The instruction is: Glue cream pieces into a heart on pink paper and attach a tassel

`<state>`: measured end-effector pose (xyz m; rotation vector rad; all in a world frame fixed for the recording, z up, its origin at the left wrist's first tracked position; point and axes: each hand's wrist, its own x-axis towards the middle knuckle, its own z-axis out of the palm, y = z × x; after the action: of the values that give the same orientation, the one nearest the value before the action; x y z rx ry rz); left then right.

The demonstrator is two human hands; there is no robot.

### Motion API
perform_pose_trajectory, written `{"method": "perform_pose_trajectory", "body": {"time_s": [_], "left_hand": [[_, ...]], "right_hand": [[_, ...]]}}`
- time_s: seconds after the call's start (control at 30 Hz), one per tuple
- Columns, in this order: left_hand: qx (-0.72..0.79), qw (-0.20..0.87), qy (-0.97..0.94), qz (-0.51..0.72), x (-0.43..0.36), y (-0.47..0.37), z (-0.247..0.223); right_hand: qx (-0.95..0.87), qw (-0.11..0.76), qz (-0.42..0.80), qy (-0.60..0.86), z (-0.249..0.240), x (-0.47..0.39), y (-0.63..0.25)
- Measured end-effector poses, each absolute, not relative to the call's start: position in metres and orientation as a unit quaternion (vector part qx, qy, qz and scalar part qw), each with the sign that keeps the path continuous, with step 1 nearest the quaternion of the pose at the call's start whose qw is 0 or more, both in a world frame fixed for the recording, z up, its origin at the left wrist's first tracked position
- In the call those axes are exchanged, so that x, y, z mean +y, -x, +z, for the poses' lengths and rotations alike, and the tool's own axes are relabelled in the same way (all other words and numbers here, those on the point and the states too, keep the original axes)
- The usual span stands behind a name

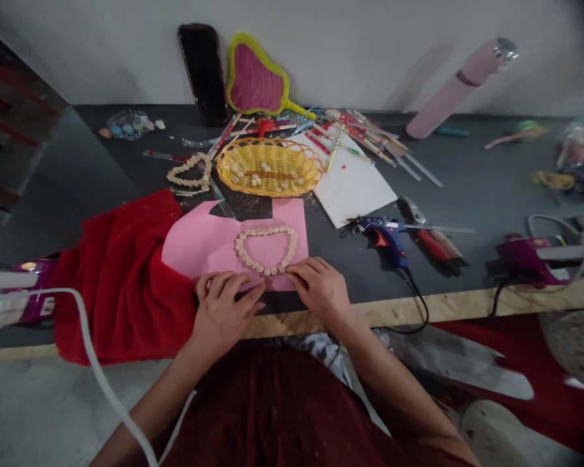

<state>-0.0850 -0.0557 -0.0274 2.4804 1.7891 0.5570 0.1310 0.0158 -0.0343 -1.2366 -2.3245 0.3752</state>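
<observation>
A heart-shaped outline [243, 250] made of small cream pieces lies on a sheet of pink paper [194, 240]. My right hand [324, 288] is at its lower right edge, thumb and fingertips closed together against the outline. Over the paper's front edge rests my left hand [224, 301], palm down with the fingers apart and nothing held; it sits just left of and below the outline. A second cream heart outline [175, 174] lies farther back, left of a yellow wicker basket [270, 188] with a few small cream pieces in it.
Right of the paper lie a blue glue gun [392, 243], red-handled pliers [433, 243] and a white board [355, 194]. A red cloth [126, 279] covers the left front. Behind stand a phone [203, 74], a yellow-rimmed pink fan [257, 78] and a pink bottle [457, 91]. Glue sticks and packaging are scattered between.
</observation>
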Motion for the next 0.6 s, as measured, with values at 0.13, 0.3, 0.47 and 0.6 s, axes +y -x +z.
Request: {"method": "perform_pose_trajectory", "body": {"time_s": [0.13,0.3,0.47,0.6], "left_hand": [[0.573,0.009,-0.798,0.185,-0.0557,0.0844,-0.0261],[0.574,0.014,-0.8,0.175,-0.056,0.0841,-0.0245],[0.579,0.014,-0.795,0.177,-0.0558,0.0835,-0.0256],[0.583,0.016,-0.792,0.182,-0.0562,0.0832,-0.0269]], "right_hand": [[-0.851,0.227,0.123,0.458,-0.0349,0.017,-0.1297],[-0.851,0.216,0.116,0.464,-0.034,0.017,-0.129],[-0.85,0.219,0.131,0.46,-0.0326,0.0153,-0.1295],[-0.852,0.213,0.134,0.458,-0.0292,0.0135,-0.1289]]}}
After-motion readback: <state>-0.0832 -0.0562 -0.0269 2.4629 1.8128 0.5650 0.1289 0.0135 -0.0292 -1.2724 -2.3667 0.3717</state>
